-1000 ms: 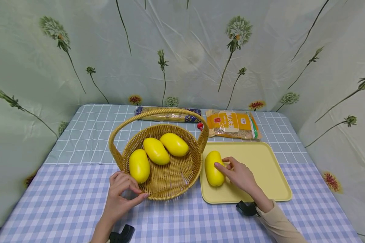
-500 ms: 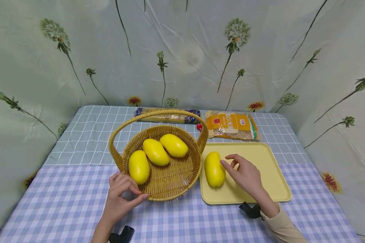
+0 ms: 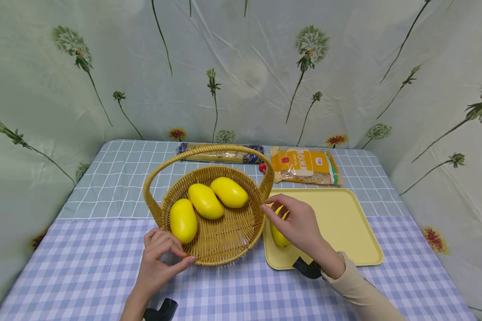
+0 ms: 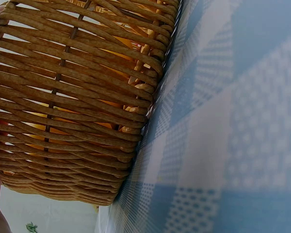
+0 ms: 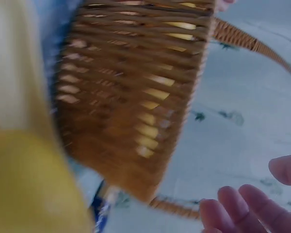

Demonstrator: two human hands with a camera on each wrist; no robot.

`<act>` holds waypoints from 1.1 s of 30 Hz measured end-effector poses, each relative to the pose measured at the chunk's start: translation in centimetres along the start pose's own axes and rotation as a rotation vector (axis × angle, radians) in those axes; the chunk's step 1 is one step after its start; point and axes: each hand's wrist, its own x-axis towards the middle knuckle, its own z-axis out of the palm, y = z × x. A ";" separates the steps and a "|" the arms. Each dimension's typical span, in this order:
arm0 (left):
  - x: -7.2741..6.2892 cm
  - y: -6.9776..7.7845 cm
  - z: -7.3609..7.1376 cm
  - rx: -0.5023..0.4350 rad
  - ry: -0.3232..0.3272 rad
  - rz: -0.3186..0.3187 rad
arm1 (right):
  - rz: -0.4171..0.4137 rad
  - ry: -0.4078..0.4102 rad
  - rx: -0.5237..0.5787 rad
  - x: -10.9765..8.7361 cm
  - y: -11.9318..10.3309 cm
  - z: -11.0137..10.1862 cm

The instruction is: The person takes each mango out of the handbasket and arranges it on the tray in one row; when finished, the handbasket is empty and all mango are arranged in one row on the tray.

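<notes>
A wicker basket (image 3: pixel 225 236) with a tall handle holds three yellow mangoes, one at the left (image 3: pixel 183 221) and two toward the back. With thumb and fingers, my left hand (image 3: pixel 160 256) pinches its front-left rim; the left wrist view shows mostly the woven wall (image 4: pixel 68 97). One more mango (image 3: pixel 278 235) lies on the left part of a pale yellow tray (image 3: pixel 341 223), partly hidden by my right hand (image 3: pixel 299 223). That hand hovers over it by the basket's right rim, holding nothing. In the right wrist view its fingers (image 5: pixel 228 204) are apart from the basket.
Behind the tray lies an orange food bag (image 3: pixel 305 165). A long blue-and-gold packet (image 3: pixel 221 154) sits behind the basket, and a small red object (image 3: pixel 263 168) is near the handle's right side. A checked cloth (image 3: pixel 84 267) covers the table front.
My right hand has let go of the mango on the tray, drawn back to the right, then moved left above it to the basket's right rim. The left hand stays put.
</notes>
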 end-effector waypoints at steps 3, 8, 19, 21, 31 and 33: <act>0.0 0.0 0.0 0.002 0.002 0.001 | -0.023 -0.042 0.036 1.1 -1.0 0.6; 0.0 0.0 0.1 -0.002 0.005 0.003 | -0.009 -0.146 0.008 3.1 -2.5 1.6; 0.1 0.0 0.0 -0.007 0.003 -0.002 | 0.048 -0.437 -0.129 7.3 -3.8 3.6; 0.1 -0.1 0.0 -0.009 0.002 -0.002 | 0.075 -0.488 -0.140 7.9 -3.7 4.0; 0.0 0.0 0.0 -0.002 0.000 -0.002 | 0.197 -0.651 -0.219 10.2 -3.1 6.2; 0.0 0.0 0.1 -0.001 0.000 0.000 | 0.209 -0.671 -0.236 10.5 -2.9 6.7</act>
